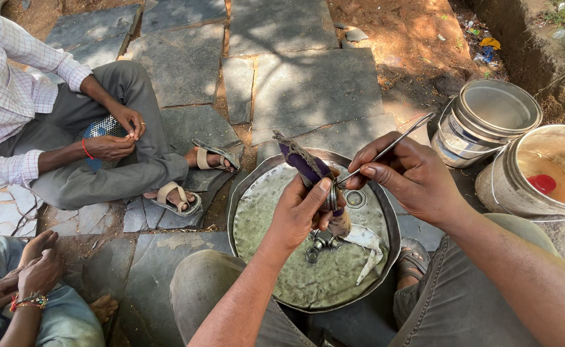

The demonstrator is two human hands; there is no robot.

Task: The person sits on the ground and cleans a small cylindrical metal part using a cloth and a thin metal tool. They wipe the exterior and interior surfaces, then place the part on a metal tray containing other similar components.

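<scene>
One small metal ring point(332, 198) sits pinched in the left hand point(301, 209), held over a round metal pan point(250, 193) between the knees. Same hand clamps a purple cloth-wrapped stick point(301, 160), long axis running up-left to down-right. Right hand point(411, 173), just beside, pinches a thin metal rod point(391, 144); its tip meets the ring from the right. Ring looks dull grey. Loose fittings point(317, 247) and wet cloth point(369, 247) lie in the pan. Buckets point(488, 122) stand right; two other people sit left.
</scene>
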